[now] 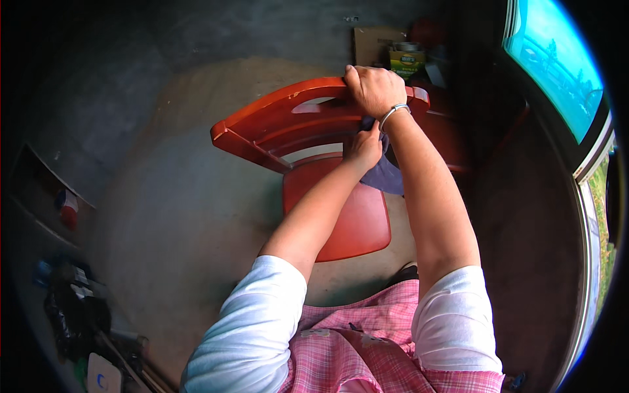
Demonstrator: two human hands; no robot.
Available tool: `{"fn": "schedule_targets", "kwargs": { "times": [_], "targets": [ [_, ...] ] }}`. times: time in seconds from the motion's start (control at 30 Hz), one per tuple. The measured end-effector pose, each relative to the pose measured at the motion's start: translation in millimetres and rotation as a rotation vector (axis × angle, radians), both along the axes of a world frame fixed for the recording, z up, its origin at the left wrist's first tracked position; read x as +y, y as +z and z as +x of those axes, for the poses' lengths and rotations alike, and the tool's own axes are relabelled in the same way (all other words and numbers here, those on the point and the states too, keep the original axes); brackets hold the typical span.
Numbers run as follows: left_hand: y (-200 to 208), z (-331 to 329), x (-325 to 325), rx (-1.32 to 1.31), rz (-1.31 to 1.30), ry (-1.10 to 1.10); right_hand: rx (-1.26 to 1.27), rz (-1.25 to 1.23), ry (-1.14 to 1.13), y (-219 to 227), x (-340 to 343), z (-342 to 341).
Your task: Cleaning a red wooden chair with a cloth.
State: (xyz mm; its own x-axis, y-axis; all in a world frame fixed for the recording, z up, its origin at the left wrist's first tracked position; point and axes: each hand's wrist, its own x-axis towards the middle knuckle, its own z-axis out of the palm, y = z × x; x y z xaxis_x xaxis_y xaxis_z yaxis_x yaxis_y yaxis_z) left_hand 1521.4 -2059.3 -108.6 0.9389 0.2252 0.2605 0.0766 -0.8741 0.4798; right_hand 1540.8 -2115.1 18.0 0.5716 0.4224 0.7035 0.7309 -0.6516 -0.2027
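Note:
A red wooden chair (337,226) stands in front of me, its curved backrest with slotted openings toward me at the top. Over the backrest's top rail, near its right end, my right hand (377,90) is closed, fingers wrapped behind and hidden; a silver bangle circles that wrist. Lower down, against the backrest slats, my left hand (364,149) is closed on a dark purple-grey cloth (385,178). The cloth hangs from that hand above the seat, partly behind my right forearm. Part of my left fingers is hidden by the cloth and slats.
Behind the chair, a cardboard box (373,46) and a green carton (407,62) lie by the dark wall. A bright window (560,59) is at right. Black bags (72,314) and sticks lie at lower left. My pink checked apron (354,354) shows below.

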Motion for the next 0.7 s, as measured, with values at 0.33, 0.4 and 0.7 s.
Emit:
{"fn": "schedule_targets", "kwargs": {
  "times": [0.33, 0.4, 0.7],
  "targets": [
    [-10.8, -100.5, 114.0, -0.052, 0.195, 0.376, 0.022, -0.062, -0.014, 0.0, 0.4, 4.6],
    [-15.8, -115.0, 128.1, -0.064, 0.172, 0.422, 0.002, -0.064, 0.003, -0.1, 1.2, 4.1],
    [-30.4, -141.9, 135.6, -0.798, -0.017, 0.299, 0.027, -0.065, -0.022, 0.1, 6.6, 7.0]
  ]
}}
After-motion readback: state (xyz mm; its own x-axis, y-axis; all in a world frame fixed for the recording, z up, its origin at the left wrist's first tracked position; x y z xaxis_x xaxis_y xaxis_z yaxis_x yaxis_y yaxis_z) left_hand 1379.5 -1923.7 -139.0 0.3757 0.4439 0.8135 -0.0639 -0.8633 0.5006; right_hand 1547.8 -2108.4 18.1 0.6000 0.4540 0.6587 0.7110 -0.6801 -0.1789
